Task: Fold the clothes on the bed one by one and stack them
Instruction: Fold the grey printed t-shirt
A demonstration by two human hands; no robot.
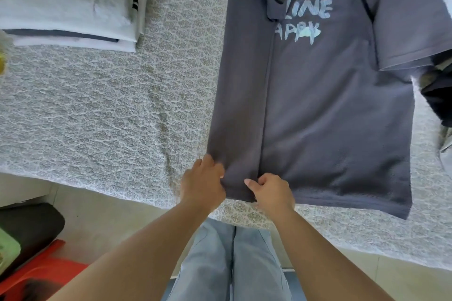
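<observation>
Both forearms reach forward from the bottom of the view, above a pair of light blue trousers [230,261] standing at the edge of the bed [97,110]. At the near hem of a dark grey T-shirt [318,110], the left hand [201,183] has its fingers curled over the folded left edge of the cloth and grips it, while the right hand [271,190], just beside it, pinches the hem between curled fingers and thumb where the folded-over panel ends. That shirt lies flat on the patterned grey bedcover, right of centre, with its left side and sleeve already folded inward over part of the pale printed lettering [303,19] and its right sleeve still spread out. Well apart from it, at the far left of the bed, sits a stack of folded clothes [71,7] in white and pale grey. Dark garments [437,95] lie bunched at the right edge. Down on the floor at the lower left stand a red stool [36,273] and something black [27,227].
</observation>
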